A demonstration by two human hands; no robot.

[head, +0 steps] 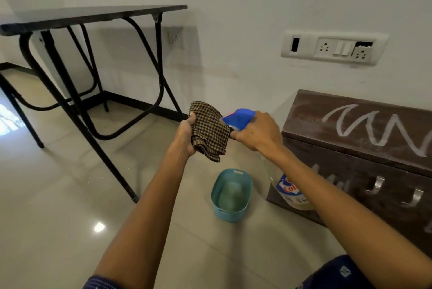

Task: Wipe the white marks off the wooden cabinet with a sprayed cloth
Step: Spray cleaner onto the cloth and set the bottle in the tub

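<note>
Spraying stage: left hand [185,134] clutching checked cloth [209,130], right hand [258,133] squeezing spray bottle [238,119]; cabinet [350,148] top's white marks [374,128] unwiped.

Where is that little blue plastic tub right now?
In the head view, the small blue plastic tub sits on the tiled floor, lower centre, just left of the brown wooden cabinet.

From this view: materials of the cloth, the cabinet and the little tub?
Cloth: woven fabric, brown-and-tan check, matte; it folds and hangs limp from the left hand.
Cabinet: dark brown wood or wood-look laminate, dull streaked finish, white zigzag marks that look like chalk, shiny metal handles.
Tub: probably plastic, pale blue-green, smooth moulded rim and slotted wall.
</note>
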